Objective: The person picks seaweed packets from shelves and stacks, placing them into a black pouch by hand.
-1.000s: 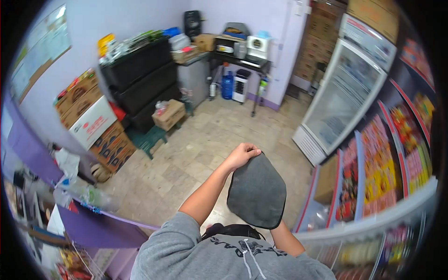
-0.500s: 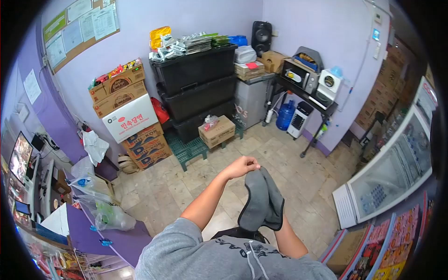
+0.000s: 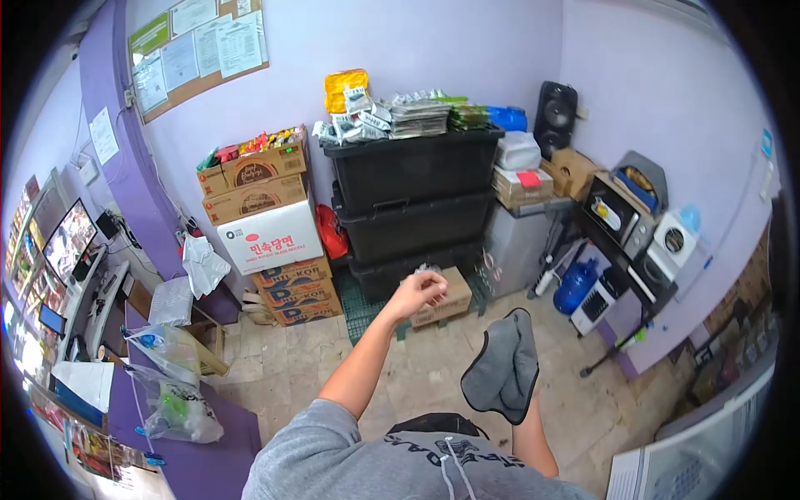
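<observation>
A grey cloth with black edging (image 3: 503, 367) hangs folded in front of my right forearm. My right hand is hidden behind this cloth and appears to hold it up from the back. My left hand (image 3: 417, 294) is raised to the left of the cloth, apart from it. Its fingers are loosely curved with a gap towards the thumb, and nothing shows in them. Beyond that hand, on a green slatted platform (image 3: 357, 315), sits a small cardboard box (image 3: 451, 302), partly covered by the hand.
Stacked black bins (image 3: 417, 179) stand against the wall, with cartons (image 3: 279, 242) to their left. On the right, a black table holds a microwave (image 3: 607, 210) above a blue water jug (image 3: 575, 285). Plastic bags (image 3: 179, 408) hang at left. A glass-door fridge (image 3: 692, 471) is at lower right.
My left hand has let go of the cloth's top edge and moved left, away from it. The cloth has shifted right with my right arm. The view has turned left.
</observation>
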A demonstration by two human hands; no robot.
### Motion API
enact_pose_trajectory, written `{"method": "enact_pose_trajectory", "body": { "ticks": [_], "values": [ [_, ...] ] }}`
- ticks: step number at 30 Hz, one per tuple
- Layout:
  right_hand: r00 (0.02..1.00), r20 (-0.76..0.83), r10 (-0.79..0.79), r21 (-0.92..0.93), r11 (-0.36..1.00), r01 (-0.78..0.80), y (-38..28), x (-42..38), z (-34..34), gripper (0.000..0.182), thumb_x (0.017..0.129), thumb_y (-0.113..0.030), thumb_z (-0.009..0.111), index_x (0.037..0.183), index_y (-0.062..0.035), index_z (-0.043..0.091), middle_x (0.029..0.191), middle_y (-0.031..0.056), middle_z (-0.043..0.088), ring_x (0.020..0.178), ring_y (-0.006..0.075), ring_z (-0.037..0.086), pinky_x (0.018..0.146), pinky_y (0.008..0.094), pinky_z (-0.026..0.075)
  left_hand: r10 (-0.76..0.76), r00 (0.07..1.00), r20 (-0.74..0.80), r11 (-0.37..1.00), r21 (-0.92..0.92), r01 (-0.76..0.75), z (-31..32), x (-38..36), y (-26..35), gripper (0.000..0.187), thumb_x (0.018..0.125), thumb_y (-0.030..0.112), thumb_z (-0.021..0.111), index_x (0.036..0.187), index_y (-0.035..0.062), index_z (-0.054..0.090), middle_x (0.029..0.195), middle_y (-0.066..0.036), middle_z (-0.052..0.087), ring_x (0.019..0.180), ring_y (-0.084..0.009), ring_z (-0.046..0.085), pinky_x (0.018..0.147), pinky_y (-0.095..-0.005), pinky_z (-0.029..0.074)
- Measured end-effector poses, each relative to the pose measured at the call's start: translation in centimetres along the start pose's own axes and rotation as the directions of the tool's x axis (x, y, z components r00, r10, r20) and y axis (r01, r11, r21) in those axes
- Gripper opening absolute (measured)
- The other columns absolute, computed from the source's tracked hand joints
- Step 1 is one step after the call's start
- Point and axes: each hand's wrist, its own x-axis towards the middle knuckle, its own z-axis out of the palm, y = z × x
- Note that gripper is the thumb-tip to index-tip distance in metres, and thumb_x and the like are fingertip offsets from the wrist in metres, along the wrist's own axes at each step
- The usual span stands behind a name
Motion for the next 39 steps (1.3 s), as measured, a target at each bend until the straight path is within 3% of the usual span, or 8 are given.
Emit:
{"method": "enact_pose_trajectory", "body": {
  "ticks": [3, 9, 14, 16, 17, 19, 22, 39],
  "values": [
    [0.887, 0.438, 0.148, 0.225, 0.937, -0.268, -2.0, 9.0, -0.6, 0.036, 0.096, -0.031, 0.048, 0.124, -0.0080, 0.052, 0.112, 0.0041, 0.062, 0.098, 0.0141, 0.059, 0.089, 0.0255, 0.047, 0.087, 0.965, -0.246, 0.995, -0.024, -0.096, -2.7, 5.6, 1.7, 0.018, 0.089, 0.015, 0.060, 0.102, 0.0026, 0.058, 0.091, -0.006, 0.063, 0.080, -0.0116, 0.060, 0.069, -0.0256, 0.050],
    [0.977, 0.038, 0.211, 0.026, 0.977, -0.212, -2.2, 20.1, 7.1, 0.025, 0.098, -0.032, 0.045, 0.092, -0.0132, 0.059, 0.084, -0.0028, 0.059, 0.079, 0.0110, 0.054, 0.077, 0.0230, 0.046, 0.243, 0.798, -0.551, 0.970, 0.153, -0.190, -9.5, 14.7, 3.6, 0.024, 0.087, 0.011, 0.062, 0.108, 0.0027, 0.053, 0.097, -0.004, 0.061, 0.084, -0.0104, 0.057, 0.068, -0.0250, 0.049],
    [0.814, 0.436, 0.384, 0.295, 0.793, -0.533, 0.2, 30.4, 8.9, 0.019, 0.094, -0.029, 0.053, 0.097, -0.0133, 0.064, 0.097, -0.0015, 0.065, 0.091, 0.0105, 0.061, 0.081, 0.0235, 0.049, 0.479, 0.602, -0.639, 0.872, 0.427, -0.241, -18.4, 23.8, 5.9, 0.037, 0.079, 0.013, 0.069, 0.108, -0.0014, 0.053, 0.098, -0.011, 0.062, 0.087, -0.0175, 0.059, 0.075, -0.0306, 0.048],
    [0.450, 0.567, 0.690, 0.794, -0.313, -0.520, -0.3, 32.6, 12.1, 0.020, 0.092, -0.030, 0.057, 0.097, -0.0133, 0.067, 0.100, 0.0005, 0.068, 0.093, 0.0115, 0.063, 0.081, 0.0238, 0.051, 0.607, 0.503, -0.616, 0.750, 0.654, -0.105, -22.4, 27.3, 7.2, 0.041, 0.077, 0.017, 0.070, 0.108, -0.0035, 0.052, 0.099, -0.017, 0.061, 0.092, -0.0272, 0.059, 0.082, -0.0369, 0.046],
    [0.454, 0.569, 0.686, 0.794, -0.314, -0.521, 0.8, 34.6, 11.6, 0.020, 0.092, -0.030, 0.057, 0.097, -0.0133, 0.067, 0.100, 0.0005, 0.068, 0.093, 0.0115, 0.063, 0.081, 0.0238, 0.051, 0.664, 0.452, -0.596, 0.694, 0.716, -0.075, -25.0, 29.5, 7.0, 0.043, 0.076, 0.018, 0.070, 0.109, -0.0041, 0.051, 0.101, -0.019, 0.059, 0.095, -0.0309, 0.057, 0.085, -0.0392, 0.045],
    [0.683, 0.414, 0.602, 0.444, 0.521, -0.729, 2.7, 39.0, 11.1, 0.020, 0.091, -0.031, 0.058, 0.093, -0.0140, 0.069, 0.097, 0.0009, 0.069, 0.092, 0.0114, 0.064, 0.081, 0.0219, 0.051, 0.702, 0.391, -0.595, 0.648, 0.762, -0.005, -29.5, 33.8, 7.8, 0.048, 0.075, 0.019, 0.070, 0.112, -0.0037, 0.048, 0.109, -0.023, 0.054, 0.104, -0.0382, 0.050, 0.094, -0.0434, 0.038],
    [0.788, 0.323, 0.524, 0.214, 0.771, -0.600, 4.4, 43.7, 12.2, 0.021, 0.092, -0.031, 0.056, 0.092, -0.0131, 0.067, 0.092, -0.0013, 0.068, 0.087, 0.0104, 0.063, 0.079, 0.0216, 0.051, 0.703, 0.369, -0.608, 0.596, 0.787, 0.162, -35.1, 39.7, 9.1, 0.059, 0.074, 0.021, 0.072, 0.118, -0.0056, 0.043, 0.117, -0.027, 0.047, 0.114, -0.0418, 0.039, 0.097, -0.0459, 0.033],
    [0.932, 0.275, 0.236, 0.009, 0.969, -0.247, 7.1, 61.1, 9.9, 0.032, 0.097, -0.034, 0.045, 0.114, -0.0081, 0.055, 0.102, 0.0027, 0.060, 0.091, 0.0153, 0.058, 0.079, 0.0291, 0.048, 0.777, 0.273, -0.567, 0.458, 0.807, 0.372, -44.3, 50.4, 12.1, 0.091, 0.066, 0.029, 0.075, 0.138, 0.0002, 0.027, 0.118, -0.025, 0.046, 0.111, -0.0391, 0.043, 0.094, -0.0466, 0.037]
  ]
}}
